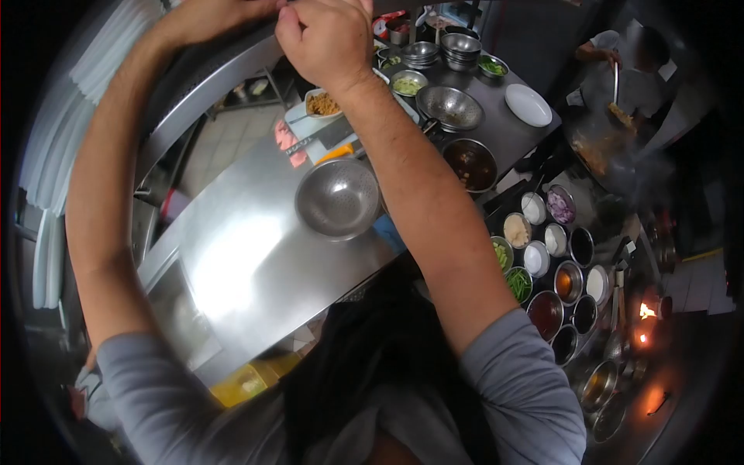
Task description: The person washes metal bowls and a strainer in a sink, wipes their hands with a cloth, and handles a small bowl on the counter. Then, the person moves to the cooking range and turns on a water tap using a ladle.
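Observation:
Both my arms are raised to the top edge of the view, above a steel shelf rail. My right hand is curled closed with its thumb in front; anything inside it is hidden. My left hand reaches toward it from the left, cut off by the frame, so its fingers barely show. Below my right forearm, a perforated metal colander rests on the steel counter. Behind it lie a knife with an orange handle and a white container of brown crumbly food.
At right stand several seasoning bowls, a pan of dark sauce, a large metal bowl and a white oval plate. Flames burn at far right. A co-worker stirs a smoking wok. Stacked white plates line the left.

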Available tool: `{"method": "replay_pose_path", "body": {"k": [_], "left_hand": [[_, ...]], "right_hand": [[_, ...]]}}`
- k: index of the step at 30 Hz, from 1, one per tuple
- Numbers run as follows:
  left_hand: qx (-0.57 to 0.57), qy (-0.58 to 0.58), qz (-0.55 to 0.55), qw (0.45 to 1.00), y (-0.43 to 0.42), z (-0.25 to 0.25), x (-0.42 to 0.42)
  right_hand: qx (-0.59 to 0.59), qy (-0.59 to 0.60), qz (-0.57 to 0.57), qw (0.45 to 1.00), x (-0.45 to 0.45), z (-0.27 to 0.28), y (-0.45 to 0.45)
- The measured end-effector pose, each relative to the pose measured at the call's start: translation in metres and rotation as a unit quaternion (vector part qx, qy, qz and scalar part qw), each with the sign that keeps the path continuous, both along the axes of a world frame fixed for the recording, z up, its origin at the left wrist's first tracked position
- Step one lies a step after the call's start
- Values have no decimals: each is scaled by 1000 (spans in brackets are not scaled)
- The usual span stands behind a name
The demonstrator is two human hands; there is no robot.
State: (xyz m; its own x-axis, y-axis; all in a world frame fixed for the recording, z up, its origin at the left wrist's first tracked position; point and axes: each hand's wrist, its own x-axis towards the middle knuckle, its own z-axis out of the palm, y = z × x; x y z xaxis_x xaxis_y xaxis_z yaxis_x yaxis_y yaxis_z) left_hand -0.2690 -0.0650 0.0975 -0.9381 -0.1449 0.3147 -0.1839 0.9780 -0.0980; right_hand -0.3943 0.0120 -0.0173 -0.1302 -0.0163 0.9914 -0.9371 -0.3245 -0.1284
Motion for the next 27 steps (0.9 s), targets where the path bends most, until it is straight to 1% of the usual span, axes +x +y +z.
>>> {"method": "replay_pose_path", "body": {"k": [3,4,11,13,17,23,25,26,27], "left_hand": [[41,-16,0,999,-10,2,-2],[69,-26,20,997,-17,2,-6],[66,-35,11,997,-25,1,-6],[76,-36,3,996,-14,3,-3],[92,-41,15,995,-22,2,-6],[81,-38,-14,996,-20,3,-7],[156,-73,99,980,-17,7,-9],[106,-53,63,991,-21,5,-7],[87,-42,14,995,-28,2,-7]], "right_hand": [[19,-4,-13,1000,1,-1,0],[13,-2,-6,1000,1,-2,-1],[23,-3,-6,1000,2,-2,-1],[10,0,-12,1000,1,-3,-2],[0,5,-6,1000,1,-3,-3],[4,0,-2,1000,1,-3,-2],[36,-6,-12,999,1,-2,-1],[27,-3,-15,1000,-3,-3,-7],[20,8,-32,999,-7,-9,-17]]}}
